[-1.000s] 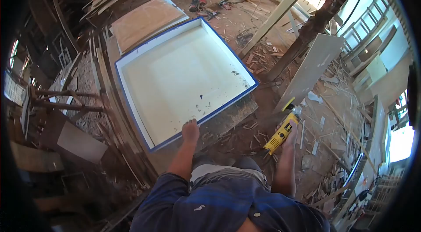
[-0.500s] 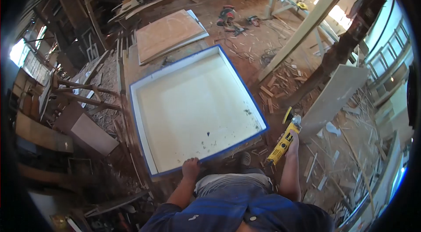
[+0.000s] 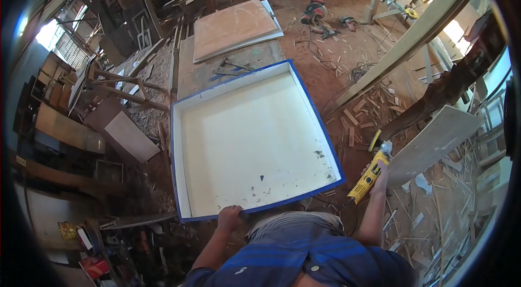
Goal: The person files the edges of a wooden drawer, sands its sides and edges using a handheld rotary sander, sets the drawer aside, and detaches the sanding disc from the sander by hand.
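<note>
A large shallow white tray-like box (image 3: 178,162) with blue edges lies before me on a workbench. Grey-brown debris and a small dark blue chip (image 3: 262,178) are scattered on its floor toward the near and right sides. My left hand (image 3: 230,217) is closed over the near blue rim, left of its middle. Off the box's right corner, my right hand (image 3: 381,174) grips a yellow angle grinder (image 3: 367,179) by its body. The grinder's head and yellow-edged disc point up and away from me. Whether the disc spins cannot be made out.
Behind the box lie a hammer (image 3: 236,65) and stacked plywood sheets (image 3: 233,29). A red power saw (image 3: 315,13) and cables rest on the dirt floor. A slanted post (image 3: 404,43) and a leaning board (image 3: 434,143) stand to the right, among wood scraps.
My view has shifted, sliding the scene to the right. The box sits farther from the plywood and is turned slightly, exposing the hammer behind it. Both hands keep their holds.
</note>
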A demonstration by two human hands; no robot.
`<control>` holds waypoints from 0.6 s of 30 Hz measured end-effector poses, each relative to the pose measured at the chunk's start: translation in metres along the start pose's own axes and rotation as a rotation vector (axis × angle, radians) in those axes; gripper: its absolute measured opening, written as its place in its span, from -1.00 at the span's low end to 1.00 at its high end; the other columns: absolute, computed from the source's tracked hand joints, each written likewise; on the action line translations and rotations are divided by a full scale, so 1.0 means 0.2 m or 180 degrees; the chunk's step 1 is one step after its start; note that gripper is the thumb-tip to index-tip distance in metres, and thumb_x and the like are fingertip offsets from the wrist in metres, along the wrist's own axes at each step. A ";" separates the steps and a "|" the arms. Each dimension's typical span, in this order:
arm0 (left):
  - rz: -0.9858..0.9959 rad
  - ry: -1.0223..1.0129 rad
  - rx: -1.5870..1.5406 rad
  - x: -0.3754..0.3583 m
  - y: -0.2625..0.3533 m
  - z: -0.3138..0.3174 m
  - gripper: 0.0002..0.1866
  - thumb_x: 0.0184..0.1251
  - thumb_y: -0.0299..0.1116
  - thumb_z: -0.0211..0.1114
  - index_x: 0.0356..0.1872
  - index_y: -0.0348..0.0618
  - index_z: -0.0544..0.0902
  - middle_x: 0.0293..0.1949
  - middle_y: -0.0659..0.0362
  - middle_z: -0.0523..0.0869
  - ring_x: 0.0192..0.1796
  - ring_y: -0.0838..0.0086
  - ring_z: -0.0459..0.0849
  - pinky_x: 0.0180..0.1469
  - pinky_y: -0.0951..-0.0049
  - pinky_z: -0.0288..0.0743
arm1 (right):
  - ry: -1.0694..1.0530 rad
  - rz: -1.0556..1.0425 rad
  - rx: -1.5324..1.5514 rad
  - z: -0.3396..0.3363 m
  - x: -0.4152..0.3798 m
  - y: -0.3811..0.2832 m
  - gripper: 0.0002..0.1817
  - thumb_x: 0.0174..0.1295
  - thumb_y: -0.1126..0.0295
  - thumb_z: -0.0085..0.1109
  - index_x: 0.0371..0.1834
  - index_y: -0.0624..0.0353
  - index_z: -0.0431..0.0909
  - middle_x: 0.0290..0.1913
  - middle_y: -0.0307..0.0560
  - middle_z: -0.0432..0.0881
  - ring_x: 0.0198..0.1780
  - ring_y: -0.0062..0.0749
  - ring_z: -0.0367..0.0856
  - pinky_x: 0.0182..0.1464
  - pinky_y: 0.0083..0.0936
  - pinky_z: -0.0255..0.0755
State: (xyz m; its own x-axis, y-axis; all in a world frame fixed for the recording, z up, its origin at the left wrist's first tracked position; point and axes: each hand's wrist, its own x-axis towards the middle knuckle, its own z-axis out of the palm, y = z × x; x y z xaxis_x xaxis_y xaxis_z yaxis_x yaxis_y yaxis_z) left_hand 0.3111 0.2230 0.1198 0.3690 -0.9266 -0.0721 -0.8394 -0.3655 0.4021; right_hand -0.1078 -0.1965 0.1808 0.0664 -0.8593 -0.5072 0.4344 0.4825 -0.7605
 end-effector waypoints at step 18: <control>-0.0091 0.1213 0.0594 1.98 0.01 -2.58 -0.13 0.40 0.56 0.23 -0.25 -0.26 0.84 -0.45 0.08 0.72 -0.36 0.40 0.64 -0.19 0.27 0.53 | 0.0226 -0.0261 0.0534 0.02 -0.10 0.14 -0.55 0.42 -0.02 0.27 0.01 0.18 0.56 -0.21 -0.03 0.68 -0.22 -0.17 0.71 -0.11 -0.21 0.66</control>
State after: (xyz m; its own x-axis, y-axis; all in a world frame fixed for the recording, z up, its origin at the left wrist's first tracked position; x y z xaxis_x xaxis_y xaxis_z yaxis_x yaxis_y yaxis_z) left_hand 0.6613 -0.0996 0.5634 0.4850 -0.8299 0.2757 -0.8716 -0.4328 0.2303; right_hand -0.0930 -0.1676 0.1718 -0.0362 -0.8776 -0.4781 0.5798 0.3712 -0.7253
